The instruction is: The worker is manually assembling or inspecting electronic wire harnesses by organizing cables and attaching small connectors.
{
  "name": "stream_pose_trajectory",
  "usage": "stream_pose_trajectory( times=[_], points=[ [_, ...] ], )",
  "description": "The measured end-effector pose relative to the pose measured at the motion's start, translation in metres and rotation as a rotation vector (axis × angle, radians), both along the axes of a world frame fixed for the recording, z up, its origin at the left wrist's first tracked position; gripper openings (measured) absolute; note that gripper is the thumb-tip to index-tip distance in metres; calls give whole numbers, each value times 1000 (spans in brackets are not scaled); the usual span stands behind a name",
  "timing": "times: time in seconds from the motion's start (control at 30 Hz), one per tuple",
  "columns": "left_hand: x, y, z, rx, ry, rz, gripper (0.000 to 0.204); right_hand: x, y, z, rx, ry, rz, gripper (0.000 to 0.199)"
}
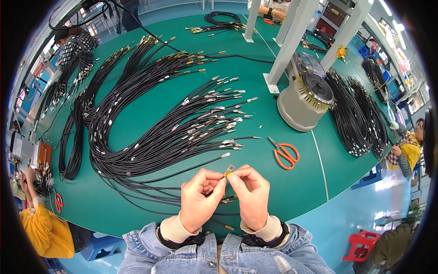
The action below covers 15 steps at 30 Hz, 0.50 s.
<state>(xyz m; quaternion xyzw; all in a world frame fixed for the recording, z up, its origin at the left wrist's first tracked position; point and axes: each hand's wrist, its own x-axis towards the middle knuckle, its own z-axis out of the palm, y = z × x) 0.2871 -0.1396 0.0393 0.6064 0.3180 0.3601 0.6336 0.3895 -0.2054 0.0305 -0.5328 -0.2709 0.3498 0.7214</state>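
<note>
Black cables [150, 137], orange scissors [286, 154], grey machine [303, 98] beyond both hands [226, 194].

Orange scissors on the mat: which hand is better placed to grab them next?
Right, probably. The orange scissors lie on the green table up and to the right of the right hand; the left hand would have to cross over. Both hands now pinch a small yellow-tipped connector.

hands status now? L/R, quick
Left hand: closed, fingertips pinching the small yellow-and-metal connector on a black cable end.
Right hand: closed, pinching the same connector from the other side.
</note>
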Motion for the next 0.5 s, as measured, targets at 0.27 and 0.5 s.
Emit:
stream_pose_trajectory(
  times=[0.27, 0.5],
  points=[
    [1, -4, -5, 307, 84, 79, 14, -1, 0, -1, 2, 7, -12, 2],
    [3, -1, -9, 806, 191, 153, 31, -1, -1, 0, 0, 41, -17, 1]
  ],
)
